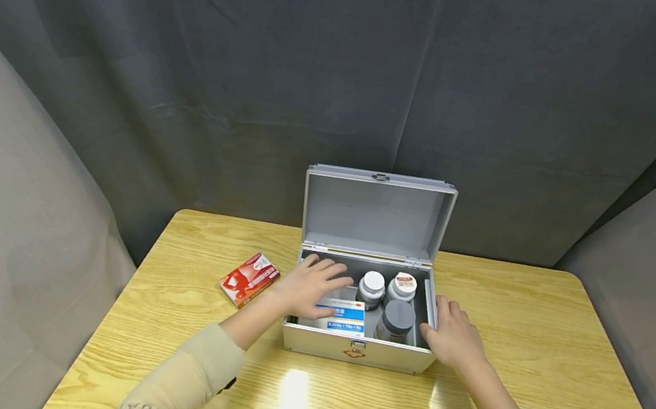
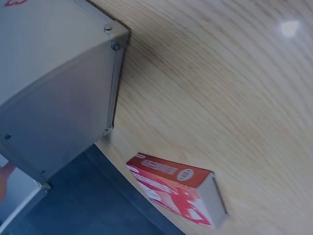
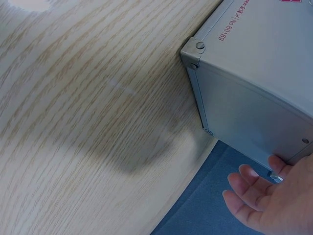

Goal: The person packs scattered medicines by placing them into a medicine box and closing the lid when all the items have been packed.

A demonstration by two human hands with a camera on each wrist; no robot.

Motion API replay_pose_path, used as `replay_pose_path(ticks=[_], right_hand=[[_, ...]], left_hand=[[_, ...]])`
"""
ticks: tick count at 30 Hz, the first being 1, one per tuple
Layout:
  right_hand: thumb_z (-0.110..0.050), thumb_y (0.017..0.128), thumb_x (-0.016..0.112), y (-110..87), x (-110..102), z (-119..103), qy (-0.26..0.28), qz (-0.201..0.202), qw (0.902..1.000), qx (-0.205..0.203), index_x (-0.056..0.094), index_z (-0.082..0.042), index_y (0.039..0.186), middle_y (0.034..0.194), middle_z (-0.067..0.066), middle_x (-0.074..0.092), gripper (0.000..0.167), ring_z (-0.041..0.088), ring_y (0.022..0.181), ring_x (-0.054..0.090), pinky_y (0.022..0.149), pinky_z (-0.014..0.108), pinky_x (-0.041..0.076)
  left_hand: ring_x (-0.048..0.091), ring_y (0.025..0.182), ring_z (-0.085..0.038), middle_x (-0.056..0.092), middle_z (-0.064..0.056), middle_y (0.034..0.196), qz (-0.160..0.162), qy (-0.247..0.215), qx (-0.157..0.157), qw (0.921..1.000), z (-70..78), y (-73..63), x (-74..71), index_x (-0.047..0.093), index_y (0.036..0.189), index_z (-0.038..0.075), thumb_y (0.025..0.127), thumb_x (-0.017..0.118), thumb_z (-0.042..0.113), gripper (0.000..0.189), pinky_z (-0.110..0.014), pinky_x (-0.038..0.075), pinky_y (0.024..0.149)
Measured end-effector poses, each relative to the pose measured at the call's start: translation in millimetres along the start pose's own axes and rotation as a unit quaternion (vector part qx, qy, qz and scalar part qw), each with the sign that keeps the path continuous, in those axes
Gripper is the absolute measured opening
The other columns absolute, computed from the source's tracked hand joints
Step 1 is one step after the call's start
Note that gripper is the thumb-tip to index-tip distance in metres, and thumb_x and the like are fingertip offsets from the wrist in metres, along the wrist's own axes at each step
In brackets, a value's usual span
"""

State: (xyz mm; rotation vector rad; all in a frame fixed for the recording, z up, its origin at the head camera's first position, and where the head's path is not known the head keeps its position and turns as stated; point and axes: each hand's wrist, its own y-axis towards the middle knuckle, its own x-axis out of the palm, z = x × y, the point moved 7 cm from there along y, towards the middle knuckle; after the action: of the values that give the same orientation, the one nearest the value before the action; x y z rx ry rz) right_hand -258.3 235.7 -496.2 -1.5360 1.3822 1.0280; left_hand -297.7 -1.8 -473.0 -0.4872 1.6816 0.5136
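A silver metal medicine case (image 1: 309, 344) stands on the table with its lid (image 1: 372, 217) raised. My left hand (image 1: 309, 290) is over the case's left part, fingers spread, overlapping a blue-and-white medicine box (image 1: 353, 318) inside. Only a fingertip of it enters the left wrist view. Beside that box stand two white-capped bottles (image 1: 371, 288) and a jar with a grey lid (image 1: 397, 319). At the case's right wall is my right hand (image 1: 458, 338), thumb at the rim. Its other fingers (image 3: 249, 193) extend loosely outside the wall in the right wrist view.
A red-and-white medicine box (image 1: 250, 279) lies on the wooden table (image 1: 534, 342) to the left of the case. Behind the table hangs a dark grey curtain (image 1: 256, 84). Lighter grey cloth panels flank both sides.
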Motion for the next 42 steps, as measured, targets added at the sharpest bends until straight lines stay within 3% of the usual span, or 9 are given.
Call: replay_pose_path(ticks=[7, 15, 22, 30, 36, 42], right_hand=[[-0.029, 0.084, 0.052, 0.0, 0.0, -0.3, 0.000, -0.001, 1.0000, -0.001, 0.030, 0.006, 0.132, 0.115, 0.029, 0.043, 0.063, 0.044, 0.101, 0.046, 0.072, 0.058, 0.041], [-0.029, 0.084, 0.052, 0.7, -0.2, 0.1, -0.005, 0.006, 1.0000, -0.004, 0.031, 0.005, 0.131, 0.113, 0.029, 0.044, 0.062, 0.044, 0.100, 0.046, 0.072, 0.057, 0.042], [-0.029, 0.083, 0.052, 0.9, 0.4, 0.5, -0.005, 0.008, 0.9999, -0.006, 0.032, 0.005, 0.131, 0.112, 0.029, 0.045, 0.062, 0.043, 0.098, 0.047, 0.071, 0.056, 0.042], [-0.029, 0.084, 0.053, 1.2, 1.1, 1.1, -0.002, 0.006, 1.0000, -0.001, 0.032, 0.005, 0.131, 0.113, 0.028, 0.045, 0.062, 0.044, 0.099, 0.046, 0.071, 0.057, 0.042], [-0.029, 0.084, 0.053, 1.3, 1.5, 1.6, -0.003, 0.004, 1.0000, 0.000, 0.031, 0.004, 0.132, 0.113, 0.028, 0.044, 0.062, 0.043, 0.099, 0.046, 0.071, 0.056, 0.042], [-0.030, 0.084, 0.052, 1.4, 1.5, 1.6, -0.002, 0.004, 1.0000, -0.002, 0.031, 0.005, 0.132, 0.114, 0.029, 0.044, 0.063, 0.044, 0.101, 0.046, 0.072, 0.057, 0.041]], left_hand=[[0.039, 0.124, -0.023, 0.044, -0.004, 0.135, 0.092, 0.002, -0.047, 0.9946, -20.0, -14.2, -10.5, 0.047, 0.132, 0.020, 0.083, 0.052, 0.048, 0.057, -0.047, 0.027, 0.104], [0.044, 0.116, -0.027, 0.050, -0.009, 0.126, 0.184, 0.013, -0.101, 0.9776, -46.0, -37.4, -17.9, 0.053, 0.123, 0.014, 0.083, 0.051, 0.041, 0.049, -0.046, 0.031, 0.100], [0.045, 0.114, -0.030, 0.050, -0.012, 0.125, 0.228, 0.004, -0.149, 0.9622, -68.5, -57.4, -10.7, 0.054, 0.122, 0.010, 0.080, 0.055, 0.036, 0.049, -0.048, 0.029, 0.100], [0.046, 0.113, -0.032, 0.050, -0.014, 0.123, 0.269, 0.003, -0.179, 0.9464, -86.3, -73.6, 2.8, 0.054, 0.120, 0.008, 0.076, 0.057, 0.034, 0.051, -0.047, 0.028, 0.101], [0.045, 0.115, -0.032, 0.049, -0.014, 0.125, 0.266, -0.025, -0.206, 0.9413, -96.5, -79.8, 18.4, 0.053, 0.120, 0.008, 0.075, 0.060, 0.032, 0.051, -0.047, 0.028, 0.100], [0.037, 0.123, -0.030, 0.044, -0.013, 0.132, 0.190, -0.057, -0.275, 0.9407, -107.2, -85.8, 42.2, 0.049, 0.127, 0.012, 0.076, 0.061, 0.034, 0.058, -0.048, 0.024, 0.102]])
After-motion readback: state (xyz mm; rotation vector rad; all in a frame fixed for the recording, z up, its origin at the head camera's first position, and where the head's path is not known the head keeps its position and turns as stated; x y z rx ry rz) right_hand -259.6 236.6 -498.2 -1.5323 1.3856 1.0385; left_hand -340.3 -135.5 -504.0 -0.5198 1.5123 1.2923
